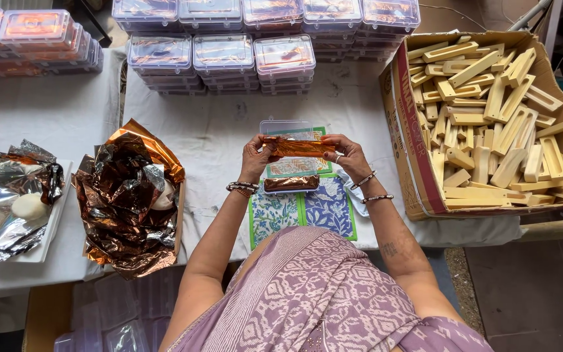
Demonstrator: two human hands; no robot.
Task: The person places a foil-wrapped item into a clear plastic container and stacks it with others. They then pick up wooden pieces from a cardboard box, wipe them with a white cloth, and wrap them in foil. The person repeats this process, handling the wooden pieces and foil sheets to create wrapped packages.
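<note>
Head view: both hands are raised above the table [229,130], holding one copper-foil-wrapped bar [294,146] horizontally between them. Left hand [255,158] is closed on the bar's left end; right hand [346,156] is closed on its right end, fingers pinching the foil. Directly behind the bar lies a clear plastic box [286,128]. Below the hands, toward the person, a second foil-wrapped bar [292,183] rests on printed floral cards [304,208]. Well left of the left hand sits a heap of crumpled copper foil [128,195]; further left, a tray of silver foil [8,202]. Right of the right hand stands a cardboard box [412,150] filled with pale wooden blocks [490,111]. Beyond the hands, stacks of filled clear boxes [223,62] line the table's far edge.
</note>
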